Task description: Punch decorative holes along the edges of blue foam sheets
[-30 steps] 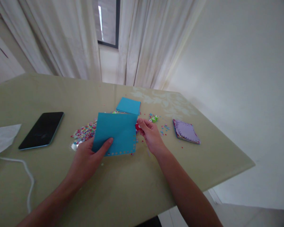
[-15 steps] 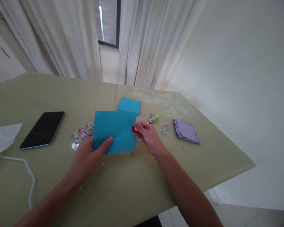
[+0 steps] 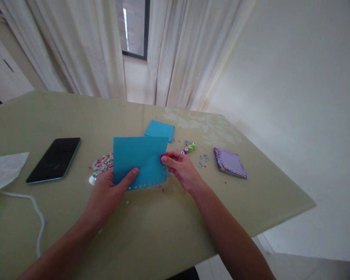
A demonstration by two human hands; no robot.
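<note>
"Holding what, and where?"

"A blue paper sheet [image 3: 138, 157], above the table [image 3: 160, 237]. The left hand [image 3: 109, 191] pinches its lower left side, thumb on top. The right hand [image 3: 182, 168] is closed around a small red tool [image 3: 164, 157], perhaps a punch, at the sheet's right edge."

"How will the sheet handle?"

"Likely light, fairly stiff, easily creased. The plain left side seems the best hold; the lower edge, lined with holes, might tear."

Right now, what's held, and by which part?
Left hand: blue sheet, by its lower left side. Right hand: red thing, pinched; which part is hidden.
</note>
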